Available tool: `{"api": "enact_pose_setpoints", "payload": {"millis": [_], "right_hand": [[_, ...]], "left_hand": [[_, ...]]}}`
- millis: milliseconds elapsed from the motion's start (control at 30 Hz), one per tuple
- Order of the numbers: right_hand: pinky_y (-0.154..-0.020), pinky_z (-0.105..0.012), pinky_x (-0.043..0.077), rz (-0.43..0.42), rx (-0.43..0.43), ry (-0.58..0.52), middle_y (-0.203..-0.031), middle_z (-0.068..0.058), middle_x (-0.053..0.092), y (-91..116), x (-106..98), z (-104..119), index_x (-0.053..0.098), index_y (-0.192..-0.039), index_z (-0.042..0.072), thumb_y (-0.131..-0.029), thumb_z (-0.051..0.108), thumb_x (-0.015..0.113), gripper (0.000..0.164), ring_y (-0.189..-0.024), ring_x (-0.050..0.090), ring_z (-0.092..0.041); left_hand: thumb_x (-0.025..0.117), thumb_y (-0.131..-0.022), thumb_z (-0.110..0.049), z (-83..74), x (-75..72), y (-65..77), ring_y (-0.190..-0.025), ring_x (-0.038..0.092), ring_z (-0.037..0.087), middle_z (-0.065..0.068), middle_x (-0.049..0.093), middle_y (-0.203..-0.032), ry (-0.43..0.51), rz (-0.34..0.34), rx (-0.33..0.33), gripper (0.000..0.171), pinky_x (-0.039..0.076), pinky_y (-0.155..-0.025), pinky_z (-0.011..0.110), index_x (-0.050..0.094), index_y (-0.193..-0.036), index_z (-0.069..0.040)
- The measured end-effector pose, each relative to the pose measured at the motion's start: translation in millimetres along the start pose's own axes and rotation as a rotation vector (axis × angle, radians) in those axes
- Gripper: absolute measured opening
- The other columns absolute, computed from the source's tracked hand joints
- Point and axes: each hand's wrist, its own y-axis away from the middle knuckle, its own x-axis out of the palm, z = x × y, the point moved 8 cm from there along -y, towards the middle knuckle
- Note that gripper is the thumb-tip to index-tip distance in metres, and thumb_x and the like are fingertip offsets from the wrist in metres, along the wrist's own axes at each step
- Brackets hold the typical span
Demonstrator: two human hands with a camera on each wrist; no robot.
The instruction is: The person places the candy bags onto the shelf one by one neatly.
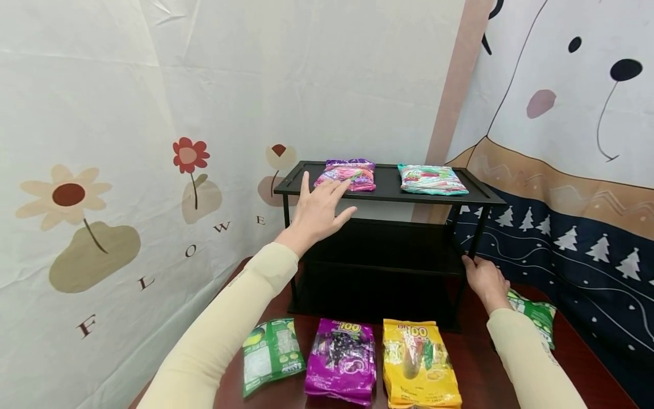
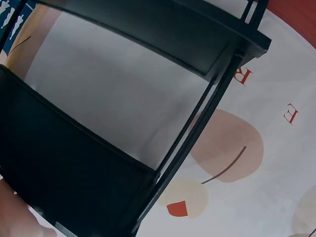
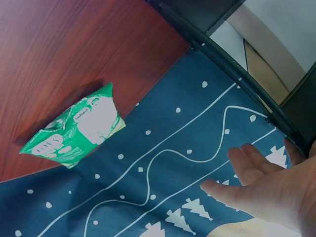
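A black shelf rack (image 1: 388,199) stands on the table, with a purple-pink candy bag (image 1: 352,173) and a teal candy bag (image 1: 431,179) lying on its top shelf. My left hand (image 1: 319,210) is raised before the top shelf's left part, fingers spread, overlapping the purple-pink bag in the head view. Only part of this hand (image 2: 19,215) shows at the left wrist view's lower left. At the rack's right front post, level with the middle shelf, my right hand (image 1: 485,278) pinches the post between thumb and forefinger. Its other fingers (image 3: 247,165) extend away from the post.
On the table before the rack lie a green bag (image 1: 273,352), a purple bag (image 1: 341,360) and a yellow bag (image 1: 420,363). Another green bag (image 3: 81,128) lies right of the rack, near the table edge. Printed cloth walls (image 1: 219,102) stand close behind and beside.
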Motion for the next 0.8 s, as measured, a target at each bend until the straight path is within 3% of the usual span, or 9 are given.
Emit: {"api": "enact_pose_setpoints", "payload": {"millis": [367, 667, 800], "right_hand": [[-0.1, -0.069, 0.021, -0.001, -0.001, -0.004, -0.135, -0.038, 0.044, 0, -1, 0, 0.046, -0.137, -0.009, -0.107, 0.048, 0.026, 0.067, -0.118, 0.04, -0.054], [-0.099, -0.071, 0.022, -0.015, -0.012, -0.002, -0.13, -0.037, 0.048, 1, 0, 2, 0.052, -0.13, -0.008, -0.108, 0.044, 0.027, 0.061, -0.118, 0.042, -0.055], [-0.098, -0.07, 0.023, -0.022, -0.021, -0.003, -0.126, -0.036, 0.051, 0, -1, 2, 0.055, -0.125, -0.008, -0.108, 0.044, 0.027, 0.061, -0.117, 0.043, -0.054]], "left_hand": [[0.041, -0.1, -0.061, 1.9, -3.8, -2.2, -0.142, 0.035, 0.027, 0.002, 0.053, -0.146, 0.033, 0.008, -0.051, 0.066, -0.005, -0.114, 0.063, 0.037, -0.155, -0.025], [0.052, -0.099, -0.052, -1.5, -12.1, 8.9, -0.14, 0.038, 0.028, 0.008, 0.054, -0.143, 0.07, -0.191, 0.009, 0.06, 0.005, -0.115, 0.063, 0.048, -0.148, -0.018], [0.055, -0.099, -0.049, -2.4, -15.2, 13.0, -0.138, 0.04, 0.03, 0.01, 0.055, -0.141, 0.091, -0.24, 0.036, 0.057, 0.006, -0.115, 0.063, 0.052, -0.146, -0.016]]}}
